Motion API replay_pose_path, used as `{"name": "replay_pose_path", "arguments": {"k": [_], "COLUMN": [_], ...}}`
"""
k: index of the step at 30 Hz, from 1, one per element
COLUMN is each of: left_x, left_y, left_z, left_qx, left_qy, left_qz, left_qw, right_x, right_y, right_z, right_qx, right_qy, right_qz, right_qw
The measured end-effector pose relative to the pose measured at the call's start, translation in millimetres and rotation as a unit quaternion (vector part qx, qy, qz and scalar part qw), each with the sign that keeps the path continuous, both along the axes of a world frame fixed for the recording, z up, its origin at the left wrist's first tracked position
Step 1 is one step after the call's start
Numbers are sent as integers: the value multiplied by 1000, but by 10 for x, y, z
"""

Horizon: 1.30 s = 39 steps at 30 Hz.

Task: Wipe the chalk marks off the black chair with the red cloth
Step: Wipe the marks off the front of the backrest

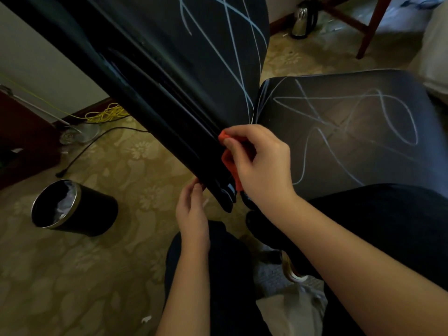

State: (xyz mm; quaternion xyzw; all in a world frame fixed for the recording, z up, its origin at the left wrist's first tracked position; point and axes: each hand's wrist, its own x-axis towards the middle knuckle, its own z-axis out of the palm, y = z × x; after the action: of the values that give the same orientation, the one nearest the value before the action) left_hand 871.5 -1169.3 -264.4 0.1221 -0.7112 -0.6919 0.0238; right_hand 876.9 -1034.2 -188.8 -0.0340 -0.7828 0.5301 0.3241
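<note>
The black chair (169, 69) lies tilted across the view, its frame running from upper left down to the middle. White chalk lines cross its backrest (218, 32) and its seat (351, 122). My right hand (259, 163) grips the bunched red cloth (229, 158) against the frame's lower end, near the joint of back and seat. My left hand (191, 209) touches the underside of the frame's end with its fingertips; its fingers look fairly straight.
A black waste bin (72, 209) with crumpled paper stands on the patterned floor at left. Yellow cable (106, 113) and a black cord lie by the wall. A metal kettle (303, 20) and red wooden legs (368, 27) stand at the back right. My dark-trousered knees are below.
</note>
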Motion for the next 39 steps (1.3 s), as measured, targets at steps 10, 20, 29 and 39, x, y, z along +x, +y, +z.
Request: {"name": "replay_pose_path", "arguments": {"k": [10, 20, 29, 39], "left_x": [-13, -30, -41, 6], "left_y": [7, 2, -22, -20], "left_z": [7, 7, -55, -47], "left_qx": [-7, 6, -54, -48], "left_qy": [-18, -1, -17, -23], "left_qz": [10, -3, -9, -32], "left_qw": [1000, 1000, 998, 998], "right_x": [184, 12, 130, 23], "right_y": [-229, -79, -172, -20], "right_z": [-530, -153, -447, -128], "right_qx": [-141, -17, -191, -49], "right_qy": [-116, 4, -179, -10], "right_qz": [-60, -47, -53, -18], "right_qw": [981, 999, 964, 999]}}
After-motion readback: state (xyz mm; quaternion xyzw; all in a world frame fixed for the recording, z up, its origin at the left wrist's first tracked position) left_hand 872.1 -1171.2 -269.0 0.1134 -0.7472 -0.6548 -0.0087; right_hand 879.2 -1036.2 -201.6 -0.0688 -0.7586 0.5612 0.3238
